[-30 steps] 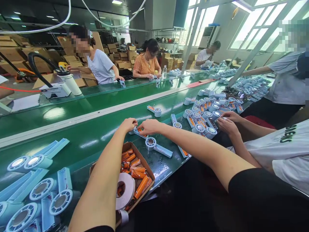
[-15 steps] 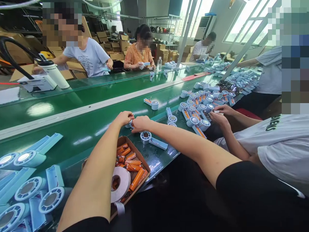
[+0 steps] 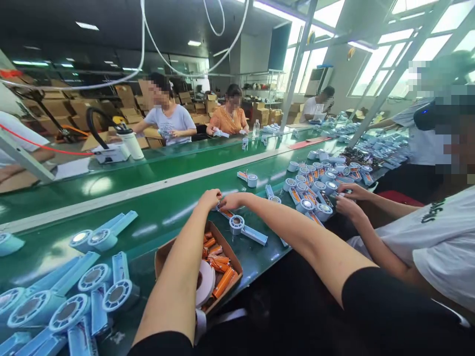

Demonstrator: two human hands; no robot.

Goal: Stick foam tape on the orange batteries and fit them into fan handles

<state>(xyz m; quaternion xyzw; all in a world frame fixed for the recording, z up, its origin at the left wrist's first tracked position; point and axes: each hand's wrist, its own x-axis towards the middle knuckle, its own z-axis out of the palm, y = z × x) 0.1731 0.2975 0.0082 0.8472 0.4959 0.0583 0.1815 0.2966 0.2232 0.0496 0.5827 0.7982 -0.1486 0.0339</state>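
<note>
Both of my hands meet over the bench edge, above a light-blue housing with an orange battery (image 3: 225, 213) in its handle, resembling a small fan body. The fingers of my left hand (image 3: 210, 199) are pinched together; what they grip is too small to make out. My right hand (image 3: 232, 201) is closed on the housing and hides much of it. Just below lies another light-blue housing (image 3: 236, 225), its round end up and its hollow handle pointing right. Close under my left forearm is a cardboard box (image 3: 237, 280) of orange batteries (image 3: 223, 283) with a white tape roll (image 3: 208, 284).
Several light-blue housings (image 3: 67, 312) lie piled at the left. A larger heap (image 3: 306, 204) lies to the right, by a co-worker's hands (image 3: 349, 200). One housing (image 3: 252, 181) rests on the green belt (image 3: 178, 200). Other people sit across the line.
My view has tilted up and swung left, so the scene sits lower and further right. My hands stay together at the housing, and more of its orange battery now shows.
</note>
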